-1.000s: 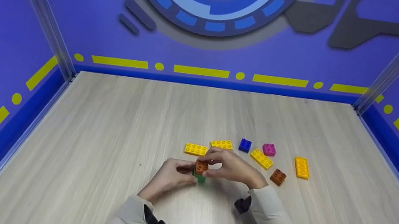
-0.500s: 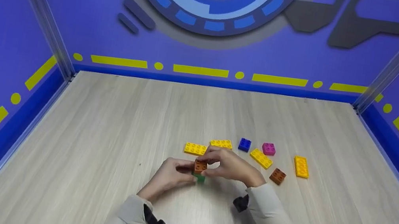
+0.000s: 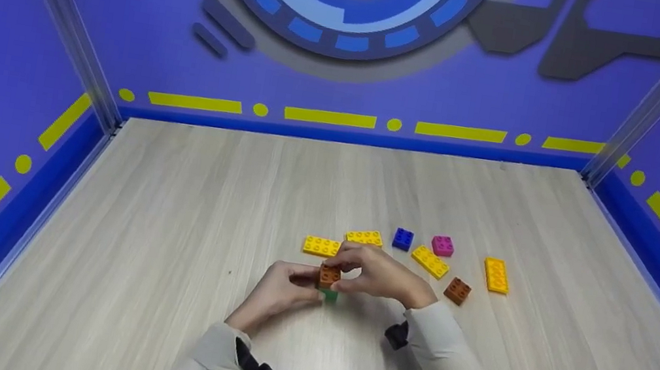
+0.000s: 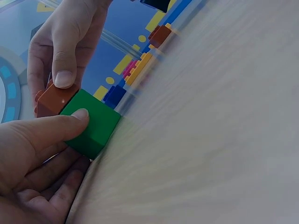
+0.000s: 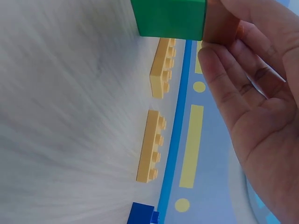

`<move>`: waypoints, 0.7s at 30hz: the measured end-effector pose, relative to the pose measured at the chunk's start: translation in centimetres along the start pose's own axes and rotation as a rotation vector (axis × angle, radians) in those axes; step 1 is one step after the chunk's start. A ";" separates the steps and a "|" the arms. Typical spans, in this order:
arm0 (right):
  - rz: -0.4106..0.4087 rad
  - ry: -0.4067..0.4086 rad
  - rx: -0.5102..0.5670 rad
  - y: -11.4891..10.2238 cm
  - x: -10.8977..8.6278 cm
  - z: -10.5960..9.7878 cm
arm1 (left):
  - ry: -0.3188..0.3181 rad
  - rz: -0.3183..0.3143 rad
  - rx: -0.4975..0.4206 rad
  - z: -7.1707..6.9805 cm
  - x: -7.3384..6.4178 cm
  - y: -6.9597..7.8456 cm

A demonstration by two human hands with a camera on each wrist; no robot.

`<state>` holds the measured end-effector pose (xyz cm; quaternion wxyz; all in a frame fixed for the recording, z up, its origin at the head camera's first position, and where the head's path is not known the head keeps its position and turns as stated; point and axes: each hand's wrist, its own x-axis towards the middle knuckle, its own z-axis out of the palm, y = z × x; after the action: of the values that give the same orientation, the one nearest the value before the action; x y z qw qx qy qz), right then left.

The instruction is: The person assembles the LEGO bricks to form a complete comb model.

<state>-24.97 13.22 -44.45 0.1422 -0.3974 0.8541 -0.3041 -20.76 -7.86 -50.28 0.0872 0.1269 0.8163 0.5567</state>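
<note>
A brown toy brick (image 3: 329, 276) sits on top of a green toy brick (image 4: 96, 121), seated flush against it in the left wrist view. My left hand (image 3: 283, 290) grips the green brick low down, its thumb pressed to the near face. From the right, my right hand (image 3: 382, 275) pinches the brown brick between thumb and fingers. In the right wrist view the green brick (image 5: 170, 18) shows beside the right fingers, with the brown brick (image 5: 220, 23) partly covered by them. The stack stands upright, close over the table.
Behind the hands lie two yellow bricks (image 3: 321, 246). Further right are a blue brick (image 3: 403, 239), a pink brick (image 3: 443, 246), another yellow brick (image 3: 430, 262), a second brown brick (image 3: 457, 290) and an overturned yellow brick (image 3: 496, 275). Blue-purple walls border the wooden table (image 3: 166, 218).
Both hands keep their hold on the stacked bricks with hardly any movement. The whole head view shifts very slightly; the loose bricks stay in their places.
</note>
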 end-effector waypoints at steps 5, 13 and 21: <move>0.002 0.004 -0.003 -0.1 0.0 0.0 | 0.002 -0.006 -0.005 0.0 0.0 0.0; 0.010 0.006 0.024 0.1 0.1 0.1 | 0.011 -0.020 -0.026 0.1 0.1 -0.2; 0.029 -0.005 -0.009 -0.2 0.0 0.1 | 0.007 -0.019 -0.012 0.0 0.0 0.0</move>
<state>-24.83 13.10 -44.42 0.1468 -0.3865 0.8606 -0.2974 -20.78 -7.87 -50.31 0.0901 0.1166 0.8145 0.5611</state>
